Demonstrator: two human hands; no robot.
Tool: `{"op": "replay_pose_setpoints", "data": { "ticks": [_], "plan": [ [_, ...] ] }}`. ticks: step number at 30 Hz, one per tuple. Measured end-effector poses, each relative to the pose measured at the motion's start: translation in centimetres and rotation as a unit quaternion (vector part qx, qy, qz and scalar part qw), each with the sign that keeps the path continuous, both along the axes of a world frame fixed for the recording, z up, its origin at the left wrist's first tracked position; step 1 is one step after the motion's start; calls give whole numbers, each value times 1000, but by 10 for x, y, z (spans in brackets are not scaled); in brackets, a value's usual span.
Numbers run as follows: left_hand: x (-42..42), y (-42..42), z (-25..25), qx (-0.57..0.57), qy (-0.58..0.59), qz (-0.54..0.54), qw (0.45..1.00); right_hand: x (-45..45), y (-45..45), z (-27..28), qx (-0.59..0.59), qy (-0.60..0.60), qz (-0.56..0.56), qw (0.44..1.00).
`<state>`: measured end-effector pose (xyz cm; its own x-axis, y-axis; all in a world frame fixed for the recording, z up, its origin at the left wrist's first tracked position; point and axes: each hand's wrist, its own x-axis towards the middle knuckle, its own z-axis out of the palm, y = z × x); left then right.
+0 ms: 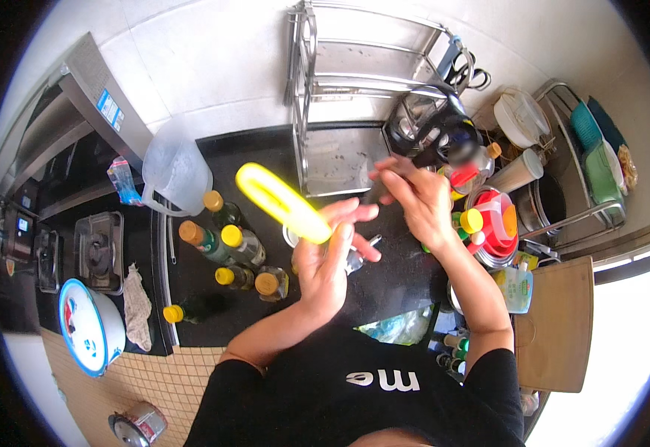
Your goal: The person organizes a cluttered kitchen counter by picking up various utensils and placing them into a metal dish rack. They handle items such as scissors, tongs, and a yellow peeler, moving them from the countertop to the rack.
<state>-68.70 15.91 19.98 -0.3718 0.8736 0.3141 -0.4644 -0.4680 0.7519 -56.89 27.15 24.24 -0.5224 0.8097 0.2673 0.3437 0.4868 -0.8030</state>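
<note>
My left hand (325, 268) grips one end of a bright yellow elongated thing (280, 201) with rounded ends, overexposed, so its kind is unclear. It is held above the black countertop (397, 285), tilted up to the left. Close by on the right, my right hand (423, 204) pinches a dark, thin, blurred thing (378, 191) between thumb and fingers. Partly hidden behind my left hand lies a shiny metal utensil (354, 261). Several bottles stand left of that hand, among them a yellow-capped bottle (241, 243) and a brown-capped jar (272, 284).
A steel rack (339, 162) stands at the wall. A translucent plastic jug (177, 167) is at back left, an enamel basin (93, 329) at far left. Red bowls (495, 223) and a yellow-capped bottle (470, 221) crowd my right forearm. A wooden board (554, 329) is at right.
</note>
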Motion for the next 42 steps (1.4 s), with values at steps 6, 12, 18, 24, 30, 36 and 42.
{"op": "replay_pose_setpoints", "data": {
  "ticks": [6,12,18,24,30,36,42],
  "plan": [
    [-28,-19,-8,26,-15,11,999,-113,45,-9,-30,67,19,997],
    [-51,-30,-12,41,-6,6,999,-177,76,-12,-3,22,-93,995],
    [-63,-31,-17,53,-9,-3,999,-194,89,-21,0,-8,-145,989],
    [-67,-30,-24,24,-13,-34,999,-207,102,-34,102,-24,-150,983],
    [-70,-27,-27,14,-21,-37,999,-213,117,-52,98,8,-204,974],
    [-74,-23,-23,-41,-84,-38,995,-216,101,-44,77,-17,-237,968],
    [-73,-17,-15,-88,-84,-36,992,-217,95,-43,97,-69,-255,960]
  ]
}}
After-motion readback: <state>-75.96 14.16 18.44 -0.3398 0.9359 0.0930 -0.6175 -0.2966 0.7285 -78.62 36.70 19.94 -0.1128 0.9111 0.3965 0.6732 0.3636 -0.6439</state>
